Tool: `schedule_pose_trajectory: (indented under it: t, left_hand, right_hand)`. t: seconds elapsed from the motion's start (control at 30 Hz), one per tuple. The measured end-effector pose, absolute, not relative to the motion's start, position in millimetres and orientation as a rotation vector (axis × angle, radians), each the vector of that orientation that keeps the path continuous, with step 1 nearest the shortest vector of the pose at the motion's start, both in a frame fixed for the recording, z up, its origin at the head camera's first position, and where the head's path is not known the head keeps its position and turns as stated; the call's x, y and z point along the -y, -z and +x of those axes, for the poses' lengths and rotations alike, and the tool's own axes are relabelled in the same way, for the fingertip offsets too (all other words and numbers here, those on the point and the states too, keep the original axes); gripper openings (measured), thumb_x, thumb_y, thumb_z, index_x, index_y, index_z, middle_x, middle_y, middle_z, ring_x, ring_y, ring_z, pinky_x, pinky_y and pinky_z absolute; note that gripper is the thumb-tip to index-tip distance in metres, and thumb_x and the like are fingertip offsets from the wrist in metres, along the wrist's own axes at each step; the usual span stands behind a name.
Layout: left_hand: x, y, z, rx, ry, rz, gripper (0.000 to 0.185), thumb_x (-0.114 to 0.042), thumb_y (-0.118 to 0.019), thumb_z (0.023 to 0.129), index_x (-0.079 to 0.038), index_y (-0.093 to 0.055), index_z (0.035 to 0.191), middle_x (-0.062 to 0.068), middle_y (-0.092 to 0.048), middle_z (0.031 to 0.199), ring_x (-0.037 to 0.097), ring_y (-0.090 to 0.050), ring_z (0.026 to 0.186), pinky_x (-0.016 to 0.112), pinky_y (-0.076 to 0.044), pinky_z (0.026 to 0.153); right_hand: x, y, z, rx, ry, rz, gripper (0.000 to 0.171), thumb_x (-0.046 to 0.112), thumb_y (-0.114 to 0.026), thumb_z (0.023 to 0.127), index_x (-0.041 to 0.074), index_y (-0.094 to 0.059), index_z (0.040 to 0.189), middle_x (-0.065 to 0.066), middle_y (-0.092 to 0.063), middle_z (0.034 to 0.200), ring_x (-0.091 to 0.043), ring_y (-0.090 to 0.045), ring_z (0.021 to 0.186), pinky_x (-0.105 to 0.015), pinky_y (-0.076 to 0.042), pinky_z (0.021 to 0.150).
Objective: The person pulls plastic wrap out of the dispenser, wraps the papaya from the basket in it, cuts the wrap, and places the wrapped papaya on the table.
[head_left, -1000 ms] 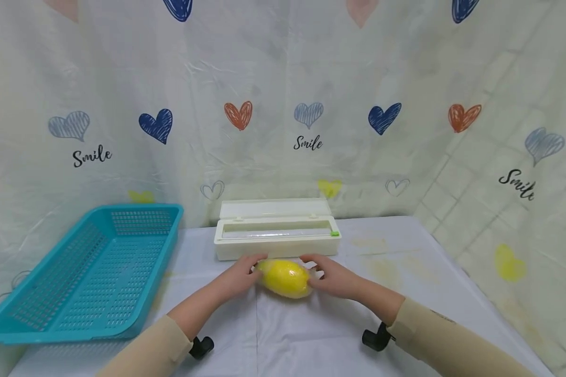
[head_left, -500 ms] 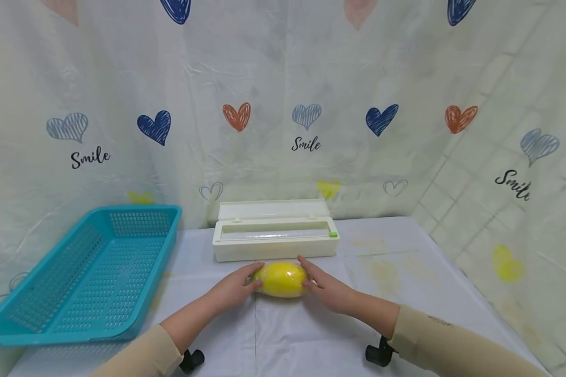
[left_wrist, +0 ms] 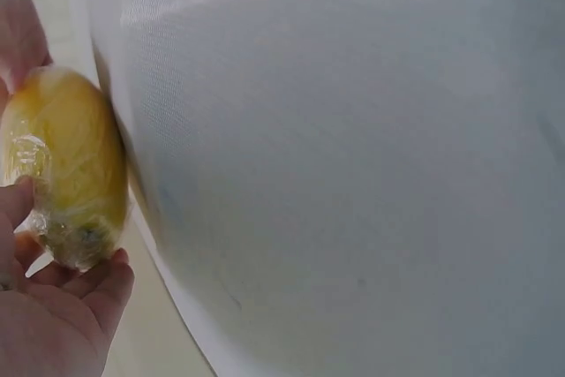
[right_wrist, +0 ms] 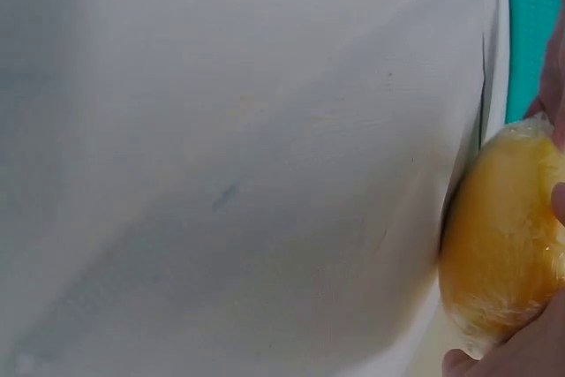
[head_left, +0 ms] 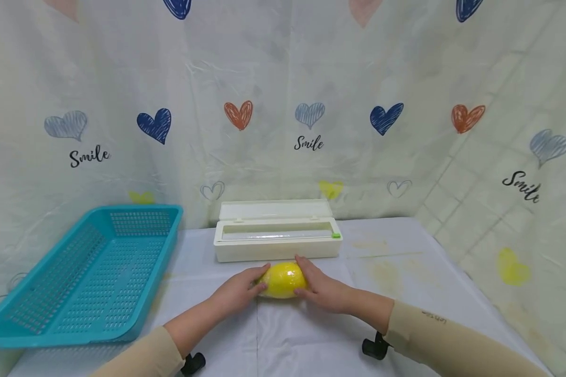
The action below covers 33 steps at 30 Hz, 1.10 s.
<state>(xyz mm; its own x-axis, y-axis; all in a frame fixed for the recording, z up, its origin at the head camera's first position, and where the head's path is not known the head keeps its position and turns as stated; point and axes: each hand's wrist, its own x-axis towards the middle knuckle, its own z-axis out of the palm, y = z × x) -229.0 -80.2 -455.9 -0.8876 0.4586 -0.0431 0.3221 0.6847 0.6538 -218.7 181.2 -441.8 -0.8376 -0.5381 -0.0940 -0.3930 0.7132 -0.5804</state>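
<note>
Both hands cupped round wrapped lemon [head_left: 282, 280] – left hand [head_left: 238, 289], right hand [head_left: 324, 289] – mid-bench, pressing film ends. Next: smooth ends flat.

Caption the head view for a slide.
Both hands, left and right, cup a film-wrapped lemon before an open wrap dispenser, beside a turquoise basket.

Left hand [head_left: 238, 292] and right hand [head_left: 324, 289] hold a wrapped lemon [head_left: 282, 280] before the white box [head_left: 277, 238].
</note>
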Motion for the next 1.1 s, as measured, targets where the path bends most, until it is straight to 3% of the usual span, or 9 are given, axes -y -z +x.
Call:
schedule_pose_trajectory:
  t: [0.27, 0.6, 0.87, 1.1]
  left_hand:
    - [78, 452, -222, -2.694, -0.928, 0.748, 0.055, -0.029, -0.048, 0.105, -0.012, -0.032, 0.156, 0.009, -0.037, 0.157, 0.029, -0.035, 0.143, 0.049, -0.029, 0.115]
    - [76, 449, -213, -2.615, -0.981, 0.744, 0.056, -0.023, -0.041, 0.107, -0.011, -0.023, 0.158, 0.01, -0.026, 0.161, 0.028, -0.027, 0.147, 0.05, -0.025, 0.117]
    - [74, 448, -213, -2.565, -1.111, 0.701, 0.057, -0.019, -0.043, 0.106, -0.007, -0.022, 0.158, 0.014, -0.022, 0.162, 0.031, -0.02, 0.149, 0.052, -0.019, 0.118]
    - [76, 447, -213, -2.565, -1.135, 0.645, 0.06, -0.029, -0.044, 0.106, -0.011, -0.022, 0.158, 0.011, -0.021, 0.163, 0.031, -0.016, 0.15, 0.054, -0.016, 0.119]
  right_hand:
    - [-180, 442, -214, -2.666, 0.756, -0.692, 0.088, 0.037, -0.058, 0.099, 0.007, -0.002, 0.158, -0.018, -0.009, 0.163, -0.031, -0.016, 0.149, -0.049, -0.02, 0.118]
    - [-173, 438, -214, -2.695, 0.769, -0.769, 0.083, 0.032, -0.064, 0.095, 0.002, -0.014, 0.155, -0.019, -0.02, 0.159, -0.033, -0.024, 0.146, -0.05, -0.024, 0.117]
    - [-186, 439, -218, -2.666, 0.924, -0.695, 0.093, 0.04, -0.072, 0.089, 0.011, -0.016, 0.158, -0.014, -0.024, 0.16, -0.031, -0.033, 0.142, -0.052, -0.028, 0.115]
    - [-201, 436, -220, -2.683, 0.951, -0.583, 0.104, 0.043, -0.078, 0.083, 0.019, -0.012, 0.16, -0.014, -0.02, 0.162, -0.035, -0.028, 0.145, -0.058, -0.028, 0.113]
